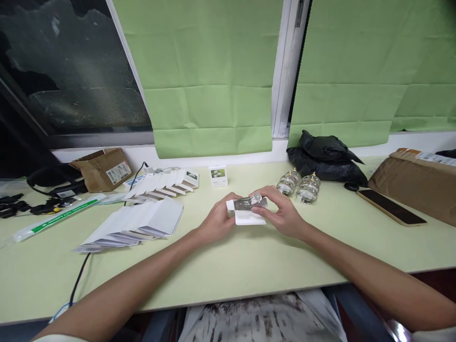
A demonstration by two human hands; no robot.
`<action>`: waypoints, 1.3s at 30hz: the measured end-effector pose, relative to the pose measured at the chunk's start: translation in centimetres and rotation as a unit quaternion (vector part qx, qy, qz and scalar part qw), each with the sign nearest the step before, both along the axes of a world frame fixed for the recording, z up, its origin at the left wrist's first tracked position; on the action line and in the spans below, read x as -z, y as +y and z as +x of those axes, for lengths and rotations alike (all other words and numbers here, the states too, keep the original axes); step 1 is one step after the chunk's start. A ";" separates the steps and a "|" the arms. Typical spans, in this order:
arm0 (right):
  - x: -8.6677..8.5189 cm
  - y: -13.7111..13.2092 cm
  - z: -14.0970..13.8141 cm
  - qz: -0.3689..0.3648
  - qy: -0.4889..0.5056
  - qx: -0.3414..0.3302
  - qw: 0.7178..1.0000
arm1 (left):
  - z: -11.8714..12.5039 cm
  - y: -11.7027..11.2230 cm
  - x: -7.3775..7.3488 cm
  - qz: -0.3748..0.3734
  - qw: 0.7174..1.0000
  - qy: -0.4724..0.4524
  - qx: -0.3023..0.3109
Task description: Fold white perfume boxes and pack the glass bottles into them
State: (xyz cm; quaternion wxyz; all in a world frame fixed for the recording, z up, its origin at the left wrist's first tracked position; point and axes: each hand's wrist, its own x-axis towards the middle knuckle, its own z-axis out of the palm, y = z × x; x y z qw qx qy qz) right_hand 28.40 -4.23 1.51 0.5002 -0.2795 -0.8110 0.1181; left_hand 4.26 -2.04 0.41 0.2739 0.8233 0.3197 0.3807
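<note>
Both my hands meet at the middle of the pale green table [228, 266]. My left hand [218, 219] grips the left side of a small white carton [248, 217], its fingers curled around it. My right hand [281, 213] is closed on a small glass bottle [249, 203] with a silver cap, lying across the top of the carton. Two more clear glass bottles [299, 186] stand just right of my hands.
Fanned flat white cartons [137, 225] lie to the left, more [167, 183] behind them. A small printed box [218, 175] stands at the back. A black bag [326, 156], a dark phone [390, 206] and brown parcels [416, 183] are right; cables [21, 202] and a cardboard box [103, 168] left.
</note>
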 end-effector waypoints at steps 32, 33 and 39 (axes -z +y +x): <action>0.8 0.6 0.5 -0.003 -0.038 -0.036 0.999 | 0.9 -0.8 -0.4 -0.137 0.989 -0.054 0.032; 0.7 0.6 0.4 0.002 -0.043 -0.034 0.998 | 0.9 -0.8 -0.4 -0.138 0.989 -0.053 0.031; 0.5 0.5 0.2 0.001 -0.060 -0.025 0.998 | 0.9 -0.7 -0.2 -0.145 0.987 -0.060 0.028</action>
